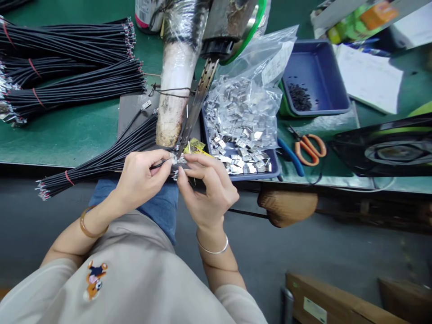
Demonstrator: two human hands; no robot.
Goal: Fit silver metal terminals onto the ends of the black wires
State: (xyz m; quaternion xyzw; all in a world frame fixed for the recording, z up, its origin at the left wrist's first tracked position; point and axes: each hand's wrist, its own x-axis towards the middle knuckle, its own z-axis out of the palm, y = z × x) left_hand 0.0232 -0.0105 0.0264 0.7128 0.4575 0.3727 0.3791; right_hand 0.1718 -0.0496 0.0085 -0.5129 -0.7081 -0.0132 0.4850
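Note:
My left hand (143,177) is closed in a pinch on the end of a thin black cable (157,165). Opposite it, my right hand (207,182) has its fingertips closed at a small silver piece, partly hidden, so I cannot make out what they grip. Both sets of fingertips nearly meet under the tip of a perforated metal rod (199,99), which looks like a mounted soldering iron. Beside the left hand lies a bundle of black cables (111,155), tied with a red band. Right of the fingers, a blue tray (241,176) holds many silver metal connectors (248,155).
A plastic-wrapped white tube (173,94) hangs left of the rod. More banded cable bundles (74,92) lie at the left. On the right are a blue bin (317,72) with small black parts, orange-handled scissors (310,148), a blue-handled tool (292,157) and papers (369,78).

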